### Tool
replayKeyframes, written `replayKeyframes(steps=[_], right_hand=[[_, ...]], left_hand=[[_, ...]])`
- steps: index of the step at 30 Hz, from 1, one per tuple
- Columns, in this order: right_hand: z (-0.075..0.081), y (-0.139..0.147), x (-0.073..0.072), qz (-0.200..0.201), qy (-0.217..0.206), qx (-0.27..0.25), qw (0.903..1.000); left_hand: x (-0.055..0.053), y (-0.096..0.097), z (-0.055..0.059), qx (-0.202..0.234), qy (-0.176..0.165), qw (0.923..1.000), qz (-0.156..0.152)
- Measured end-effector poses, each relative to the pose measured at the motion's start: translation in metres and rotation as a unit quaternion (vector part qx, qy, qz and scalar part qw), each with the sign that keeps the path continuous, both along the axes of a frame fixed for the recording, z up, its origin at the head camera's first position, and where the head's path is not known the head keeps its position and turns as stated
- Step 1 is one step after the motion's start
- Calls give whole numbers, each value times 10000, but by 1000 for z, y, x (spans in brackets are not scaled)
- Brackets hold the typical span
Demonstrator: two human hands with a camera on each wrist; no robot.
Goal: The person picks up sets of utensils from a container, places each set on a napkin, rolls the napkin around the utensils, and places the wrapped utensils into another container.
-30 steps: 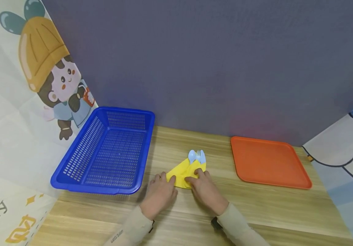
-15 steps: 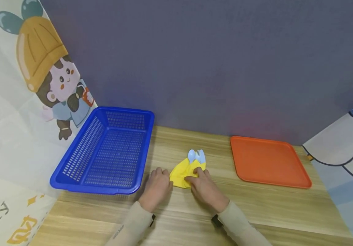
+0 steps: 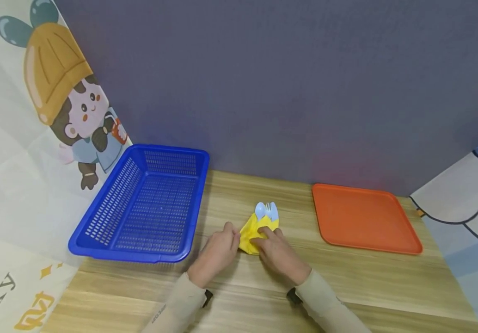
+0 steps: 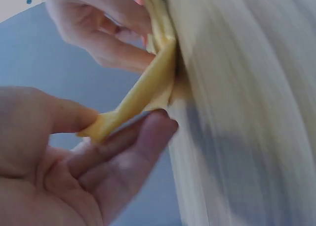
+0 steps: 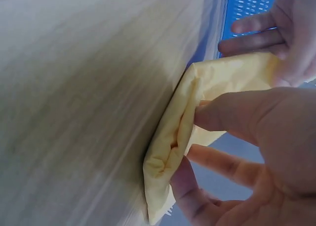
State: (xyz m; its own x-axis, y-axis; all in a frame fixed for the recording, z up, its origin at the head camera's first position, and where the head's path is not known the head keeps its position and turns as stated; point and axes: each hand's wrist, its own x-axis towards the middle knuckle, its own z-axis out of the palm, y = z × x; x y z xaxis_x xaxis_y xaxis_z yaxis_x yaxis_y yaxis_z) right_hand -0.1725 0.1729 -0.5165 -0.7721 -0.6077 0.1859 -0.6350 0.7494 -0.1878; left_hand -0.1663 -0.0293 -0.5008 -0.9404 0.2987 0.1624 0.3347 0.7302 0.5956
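A yellow napkin (image 3: 249,235) lies on the table, folded around light-blue cutlery: a spoon (image 3: 260,210), a fork (image 3: 268,208) and a knife (image 3: 274,212). Only their upper ends stick out at the far side. My left hand (image 3: 219,247) pinches the napkin's left corner between thumb and fingers, and the left wrist view has this flap (image 4: 140,92) raised off the table. My right hand (image 3: 281,256) holds the folded part down with thumb and fingertips; in the right wrist view they touch the layered fold (image 5: 170,132). The cutlery handles are hidden inside the cloth.
To the left stands a blue perforated basket (image 3: 197,217). An orange tray (image 3: 365,219) lies at the right of the wooden table (image 3: 247,300). A grey partition (image 3: 284,92) rises along the back edge, with printed sheets at both sides.
My left hand has gone from lying at the napkin's left edge to pinching it and has shifted slightly right. The left flap is drawn up and inward. My right hand stays nearly in place.
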Motion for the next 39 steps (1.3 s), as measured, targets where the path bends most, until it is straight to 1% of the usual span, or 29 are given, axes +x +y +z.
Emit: replayKeyframes(steps=[2, 5, 10, 15, 18, 22, 28, 32, 34, 38, 39], right_hand=[[1, 1, -1, 36, 32, -28, 10000], [1, 1, -2, 44, 103, -95, 9999], [0, 3, -3, -143, 122, -156, 9997], [-1, 5, -5, -422, -29, -400, 9983], [-1, 6, -7, -491, -118, -688, 9964], [-1, 10, -9, -474, -329, -1029, 9930], [0, 20, -13, -363, -1024, -1317, 9853], [2, 27, -14, -293, -1503, -1484, 9770], [3, 30, -14, -227, -1730, -1631, 9711], [3, 35, -14, -137, -2113, -1849, 9597], [3, 36, -14, -121, -2142, -1853, 9590]], left_hand=[[0, 4, 3, 465, -201, 9986, -119], [-1, 9, 3, 858, -442, 9951, -208], [-3, 16, 1, 1215, -619, 9904, -239], [-4, 25, 1, 1323, -743, 9875, -431], [-5, 32, 0, 1278, -652, 9880, -570], [-5, 41, -3, 1173, -407, 9895, -744], [-6, 49, -6, 1035, -283, 9902, -899], [-7, 52, -6, 698, -129, 9921, -1030], [-8, 54, -7, 439, 41, 9928, -1116], [-8, 57, -8, 107, 334, 9906, -1323], [-8, 57, -9, 68, 370, 9899, -1367]])
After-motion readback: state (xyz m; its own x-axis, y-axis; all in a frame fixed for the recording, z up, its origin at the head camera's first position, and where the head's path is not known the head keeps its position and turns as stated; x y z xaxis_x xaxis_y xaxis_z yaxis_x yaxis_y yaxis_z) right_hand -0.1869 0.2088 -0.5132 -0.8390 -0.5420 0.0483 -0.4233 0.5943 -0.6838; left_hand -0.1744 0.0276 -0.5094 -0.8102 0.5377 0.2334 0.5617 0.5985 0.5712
